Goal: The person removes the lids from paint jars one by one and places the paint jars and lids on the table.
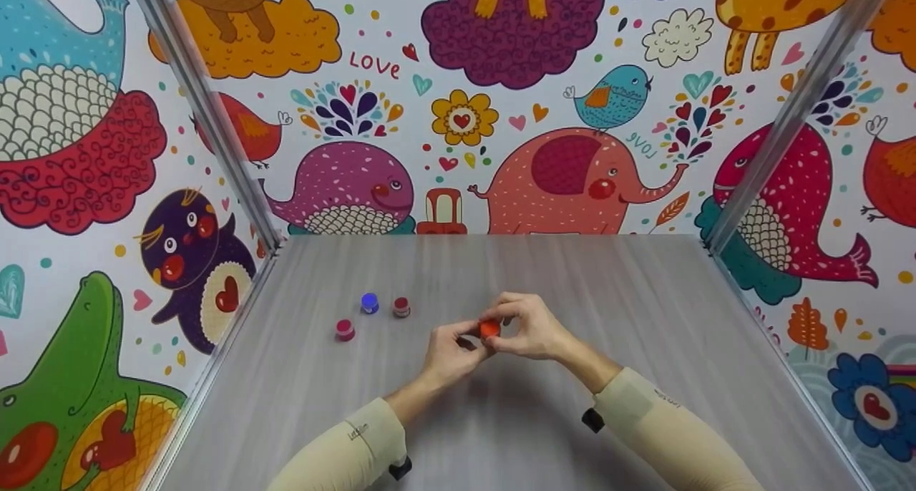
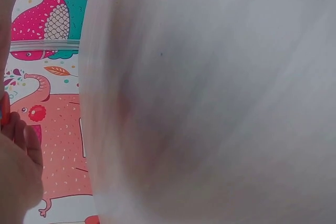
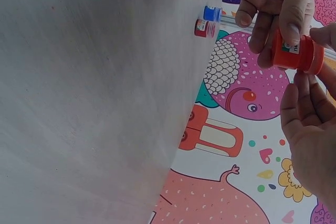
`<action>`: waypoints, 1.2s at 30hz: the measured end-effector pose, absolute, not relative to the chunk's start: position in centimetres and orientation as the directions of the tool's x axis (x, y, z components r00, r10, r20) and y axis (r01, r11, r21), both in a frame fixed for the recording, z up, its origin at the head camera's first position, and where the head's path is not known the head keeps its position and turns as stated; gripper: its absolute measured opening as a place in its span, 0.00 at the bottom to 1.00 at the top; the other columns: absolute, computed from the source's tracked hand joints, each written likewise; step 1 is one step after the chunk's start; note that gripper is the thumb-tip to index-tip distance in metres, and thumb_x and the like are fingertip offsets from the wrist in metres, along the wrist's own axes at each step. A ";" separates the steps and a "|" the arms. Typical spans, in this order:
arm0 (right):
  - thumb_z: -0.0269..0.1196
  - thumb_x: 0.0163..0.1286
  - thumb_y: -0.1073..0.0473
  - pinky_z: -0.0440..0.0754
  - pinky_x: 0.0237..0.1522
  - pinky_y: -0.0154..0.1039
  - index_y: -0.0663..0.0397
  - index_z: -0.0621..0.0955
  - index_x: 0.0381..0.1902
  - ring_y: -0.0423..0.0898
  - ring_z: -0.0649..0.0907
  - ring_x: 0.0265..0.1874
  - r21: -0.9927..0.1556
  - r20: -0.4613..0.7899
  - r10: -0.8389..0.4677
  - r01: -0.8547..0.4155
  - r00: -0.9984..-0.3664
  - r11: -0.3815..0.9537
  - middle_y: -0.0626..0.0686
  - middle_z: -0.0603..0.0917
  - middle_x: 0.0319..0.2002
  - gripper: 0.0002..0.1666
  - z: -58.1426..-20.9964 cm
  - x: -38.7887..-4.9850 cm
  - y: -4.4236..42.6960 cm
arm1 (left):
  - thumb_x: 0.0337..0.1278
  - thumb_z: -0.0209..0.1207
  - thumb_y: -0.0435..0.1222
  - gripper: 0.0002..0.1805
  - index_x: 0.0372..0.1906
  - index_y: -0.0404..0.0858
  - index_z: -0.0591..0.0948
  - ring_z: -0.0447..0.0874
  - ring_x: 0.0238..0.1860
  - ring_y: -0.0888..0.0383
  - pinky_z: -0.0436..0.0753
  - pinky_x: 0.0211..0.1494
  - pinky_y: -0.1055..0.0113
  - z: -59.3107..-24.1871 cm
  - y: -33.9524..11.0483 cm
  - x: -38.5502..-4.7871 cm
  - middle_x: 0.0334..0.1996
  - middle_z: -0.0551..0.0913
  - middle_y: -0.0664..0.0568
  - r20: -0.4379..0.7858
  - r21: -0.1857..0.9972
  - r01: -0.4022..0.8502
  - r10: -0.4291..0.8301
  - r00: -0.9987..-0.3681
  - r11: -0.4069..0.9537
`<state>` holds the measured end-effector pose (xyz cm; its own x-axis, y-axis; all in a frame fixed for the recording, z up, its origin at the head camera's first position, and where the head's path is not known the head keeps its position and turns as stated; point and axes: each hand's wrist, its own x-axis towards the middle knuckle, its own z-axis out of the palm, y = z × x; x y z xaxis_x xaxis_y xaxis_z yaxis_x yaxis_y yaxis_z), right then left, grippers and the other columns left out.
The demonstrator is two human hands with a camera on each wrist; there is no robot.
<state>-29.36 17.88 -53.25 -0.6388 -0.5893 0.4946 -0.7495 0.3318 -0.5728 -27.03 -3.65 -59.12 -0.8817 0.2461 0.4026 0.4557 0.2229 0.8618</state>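
A small jar of orange-red paint (image 1: pixel 490 328) is held up between both hands over the table. My left hand (image 1: pixel 452 353) grips the jar's labelled body, its thumb pressing on the label in the right wrist view. With thumb and fingers, my right hand (image 1: pixel 533 328) pinches the jar's red lid (image 3: pixel 314 56), which sits on the body. In the left wrist view, the left hand (image 2: pixel 21 166) shows at the lower left, and only a sliver of the jar (image 2: pixel 5 109) is visible at the edge.
Left of the hands stand three small jars on the grey table (image 1: pixel 608 419): a blue one (image 1: pixel 369 303), a dark red one (image 1: pixel 401 307) and a pink one (image 1: pixel 345 330). A wall with cartoon animals (image 1: pixel 565 183) rises behind the table, with metal posts (image 1: pixel 215 119) at its corners.
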 end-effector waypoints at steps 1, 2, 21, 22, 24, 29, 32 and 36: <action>0.79 0.66 0.62 0.91 0.43 0.46 0.49 0.95 0.50 0.47 0.90 0.39 -0.575 0.497 -0.587 -0.749 -0.639 0.328 0.50 0.93 0.42 0.14 -53.2 -29.4 17.9 | 0.61 0.80 0.34 0.12 0.49 0.44 0.96 0.93 0.40 0.60 0.95 0.45 0.62 -59.1 -3.7 -27.1 0.41 0.97 0.48 0.404 0.861 0.457 0.245 -0.881 0.225; 0.79 0.66 0.62 0.92 0.43 0.47 0.49 0.95 0.50 0.47 0.90 0.39 -0.578 0.501 -0.584 -0.749 -0.638 0.324 0.50 0.93 0.42 0.14 -53.2 -29.4 17.9 | 0.62 0.80 0.34 0.12 0.49 0.44 0.95 0.94 0.41 0.60 0.95 0.45 0.60 -59.2 -3.7 -27.1 0.41 0.97 0.49 0.407 0.859 0.460 0.245 -0.880 0.224; 0.79 0.63 0.66 0.92 0.44 0.50 0.46 0.95 0.52 0.50 0.91 0.41 -0.606 0.504 -0.541 -0.722 -0.674 0.335 0.50 0.94 0.45 0.19 -52.9 -29.7 19.0 | 0.58 0.83 0.37 0.14 0.50 0.49 0.96 0.93 0.46 0.52 0.96 0.46 0.45 -59.3 -3.8 -26.9 0.43 0.96 0.50 0.406 0.871 0.450 0.224 -0.886 0.198; 0.80 0.63 0.66 0.92 0.45 0.50 0.46 0.95 0.52 0.50 0.90 0.41 -0.608 0.501 -0.537 -0.717 -0.679 0.340 0.50 0.94 0.45 0.19 -52.9 -29.8 19.1 | 0.58 0.84 0.37 0.14 0.49 0.48 0.96 0.93 0.46 0.51 0.96 0.46 0.45 -59.3 -3.8 -26.9 0.43 0.96 0.49 0.403 0.873 0.446 0.224 -0.887 0.197; 0.80 0.63 0.65 0.92 0.45 0.50 0.47 0.95 0.53 0.51 0.90 0.40 -0.612 0.499 -0.528 -0.711 -0.687 0.346 0.51 0.94 0.45 0.20 -52.9 -29.8 19.4 | 0.58 0.84 0.37 0.14 0.49 0.47 0.96 0.93 0.47 0.50 0.96 0.46 0.45 -59.3 -3.8 -26.8 0.43 0.95 0.49 0.400 0.876 0.442 0.223 -0.889 0.193; 0.81 0.63 0.65 0.92 0.44 0.53 0.49 0.95 0.54 0.52 0.90 0.39 -0.618 0.506 -0.509 -0.704 -0.696 0.349 0.52 0.94 0.44 0.20 -53.0 -29.8 19.9 | 0.58 0.84 0.38 0.14 0.48 0.47 0.96 0.92 0.47 0.53 0.96 0.47 0.49 -59.3 -3.8 -26.7 0.43 0.94 0.49 0.385 0.882 0.428 0.222 -0.896 0.198; 0.82 0.64 0.64 0.92 0.43 0.52 0.48 0.95 0.54 0.51 0.90 0.39 -0.613 0.507 -0.502 -0.703 -0.700 0.361 0.52 0.94 0.44 0.20 -53.1 -29.9 20.2 | 0.58 0.84 0.38 0.14 0.49 0.48 0.96 0.93 0.47 0.53 0.96 0.46 0.54 -59.3 -3.9 -26.7 0.43 0.94 0.50 0.381 0.882 0.426 0.228 -0.896 0.200; 0.82 0.66 0.62 0.91 0.43 0.50 0.48 0.95 0.53 0.49 0.90 0.40 -0.601 0.506 -0.495 -0.701 -0.706 0.385 0.50 0.94 0.45 0.17 -53.2 -30.1 20.6 | 0.58 0.84 0.37 0.15 0.50 0.46 0.96 0.94 0.46 0.53 0.95 0.46 0.58 -59.4 -3.9 -26.6 0.44 0.94 0.48 0.383 0.883 0.428 0.233 -0.894 0.193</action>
<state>-30.06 20.62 -53.15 -0.7060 -0.4955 0.5061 -0.7007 0.3849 -0.6007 -26.60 -3.87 -59.37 -0.8942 0.2327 0.3825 0.4280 0.1931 0.8829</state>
